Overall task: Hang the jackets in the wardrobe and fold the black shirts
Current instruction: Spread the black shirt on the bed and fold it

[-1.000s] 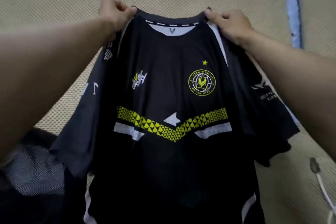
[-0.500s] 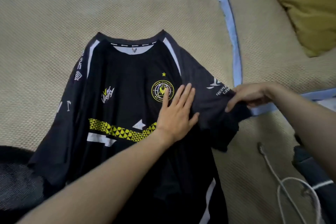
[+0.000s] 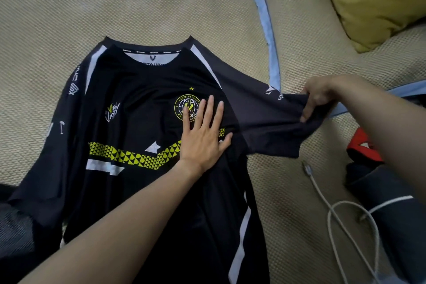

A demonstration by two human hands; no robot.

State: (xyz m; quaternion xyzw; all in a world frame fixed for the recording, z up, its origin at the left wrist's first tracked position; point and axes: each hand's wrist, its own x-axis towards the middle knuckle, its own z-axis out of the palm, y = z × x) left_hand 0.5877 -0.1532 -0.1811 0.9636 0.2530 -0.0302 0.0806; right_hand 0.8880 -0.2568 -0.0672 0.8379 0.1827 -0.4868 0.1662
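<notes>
the black shirt (image 3: 129, 122) lies face up on the woven mat (image 3: 57, 18), collar away from the person, so this looks like the shirt-folding step, at its start: one sleeve is being drawn out sideways before it gets turned in. the left hand (image 3: 202, 136) lies flat on the chest by the badge, fingers straight and spread, pinning the cloth. further right, the right hand (image 3: 319, 97) pinches the sleeve (image 3: 272, 127) at its hem, thumb under, pulling it taut. next move likely calls for carrying that sleeve over the chest. a white cable (image 3: 341, 219) lies just beside the shirt.
</notes>
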